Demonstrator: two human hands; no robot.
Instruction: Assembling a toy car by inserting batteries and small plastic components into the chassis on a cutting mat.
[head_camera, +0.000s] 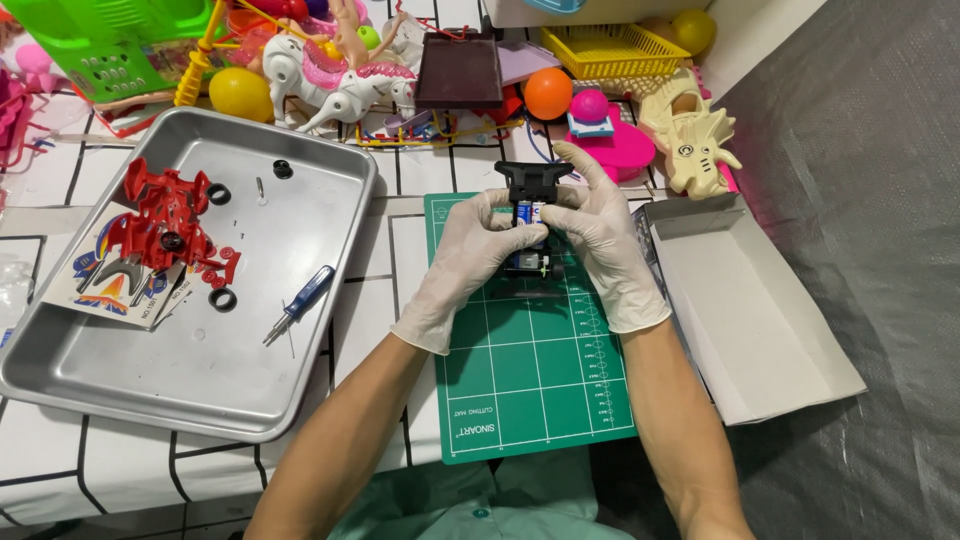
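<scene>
Black toy car chassis (530, 225) pinched between left hand (470, 255) and right hand (605, 245), long axis pointing away, over green cutting mat (530, 370).

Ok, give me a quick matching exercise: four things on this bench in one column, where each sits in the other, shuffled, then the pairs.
Things:
1. black toy chassis
2. blue-handled screwdriver
3. red car body
4. orange ball

Places:
A. among the toys at the far edge
B. left part of the metal tray
C. held in both gloved hands over the green mat
D. right part of the tray

Pairs: 1-C, 2-D, 3-B, 4-A
</scene>
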